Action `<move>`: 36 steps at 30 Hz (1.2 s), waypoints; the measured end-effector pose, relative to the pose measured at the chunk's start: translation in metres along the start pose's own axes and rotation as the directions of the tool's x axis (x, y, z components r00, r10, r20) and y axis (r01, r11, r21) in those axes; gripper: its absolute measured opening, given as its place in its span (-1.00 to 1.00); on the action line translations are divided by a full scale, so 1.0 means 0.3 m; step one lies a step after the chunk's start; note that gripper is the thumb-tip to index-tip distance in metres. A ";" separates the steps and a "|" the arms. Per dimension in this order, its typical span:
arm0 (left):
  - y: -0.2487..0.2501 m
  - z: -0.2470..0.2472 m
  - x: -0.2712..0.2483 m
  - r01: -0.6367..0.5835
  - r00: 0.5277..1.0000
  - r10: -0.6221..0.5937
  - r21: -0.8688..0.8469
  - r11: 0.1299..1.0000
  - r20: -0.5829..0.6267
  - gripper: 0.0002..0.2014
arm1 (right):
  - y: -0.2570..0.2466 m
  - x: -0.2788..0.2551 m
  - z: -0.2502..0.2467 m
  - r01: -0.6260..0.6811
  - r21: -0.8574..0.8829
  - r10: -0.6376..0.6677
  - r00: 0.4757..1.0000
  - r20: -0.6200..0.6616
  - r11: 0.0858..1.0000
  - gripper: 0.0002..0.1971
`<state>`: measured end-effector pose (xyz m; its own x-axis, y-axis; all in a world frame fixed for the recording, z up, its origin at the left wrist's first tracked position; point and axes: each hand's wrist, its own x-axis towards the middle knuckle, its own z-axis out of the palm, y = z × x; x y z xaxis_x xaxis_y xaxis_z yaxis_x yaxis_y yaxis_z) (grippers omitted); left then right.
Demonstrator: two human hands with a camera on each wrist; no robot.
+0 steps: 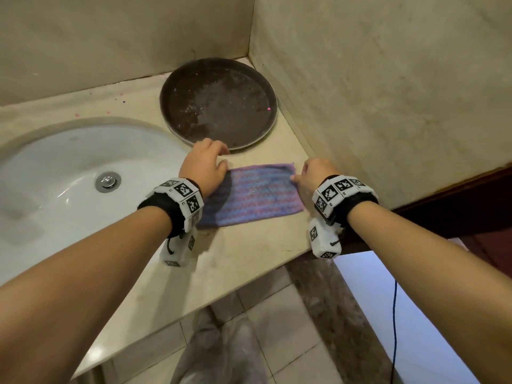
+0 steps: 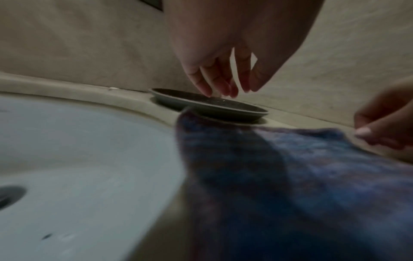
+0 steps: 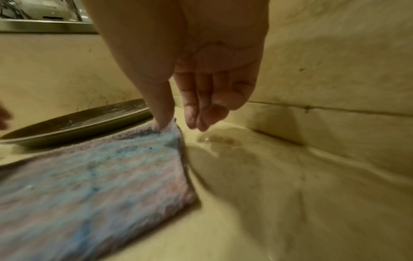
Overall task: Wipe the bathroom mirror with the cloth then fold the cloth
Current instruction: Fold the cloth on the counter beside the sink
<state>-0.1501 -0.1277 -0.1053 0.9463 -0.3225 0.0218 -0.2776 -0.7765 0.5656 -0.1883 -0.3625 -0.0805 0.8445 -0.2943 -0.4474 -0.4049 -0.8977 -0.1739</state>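
On the counter: the cloth (image 1: 250, 195) lies flat on the beige counter (image 1: 238, 261), between the two hands.
Right hand (image 1: 314, 174): its thumb presses the cloth's far right corner; the other fingers (image 3: 202, 106) hang straight and loose, off the cloth.
Left hand (image 1: 203, 164): it floats above the cloth's far left corner, fingers loose and a bit apart, holding nothing.
Past the fingers: a round dark tray (image 1: 219, 102), just beside the cloth's far edge.
Left of the left hand: a white sink (image 1: 69, 173).
Right of the right hand: a wall (image 1: 388, 92).
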 end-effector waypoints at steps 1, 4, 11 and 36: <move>0.035 0.015 0.017 -0.047 0.999 0.047 -0.001 0.999 0.017 -0.77 | 0.016 -0.020 0.006 -0.016 -0.008 0.017 0.999 0.031 1.000 -0.67; 0.134 0.083 0.062 -0.164 0.983 0.163 0.000 0.987 0.081 -0.76 | 0.052 -0.067 0.040 -0.054 0.005 0.053 0.992 0.117 0.999 -0.63; 0.248 0.264 0.147 -0.487 0.817 0.399 0.126 0.864 0.417 -0.55 | 0.093 -0.093 0.114 -0.051 0.075 0.043 0.994 0.100 0.996 -0.61; -0.052 -0.111 0.090 -0.472 0.866 0.383 0.272 0.839 0.322 -0.88 | -0.323 -0.199 0.166 0.405 0.381 -0.475 0.874 0.105 0.831 -0.60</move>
<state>-0.1148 -0.1063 -0.0861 0.6599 -0.7507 -0.0302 -0.7243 -0.6464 0.2399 -0.2168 -0.2417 -0.0807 0.8934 0.2034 -0.4007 -0.1277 -0.7400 -0.6604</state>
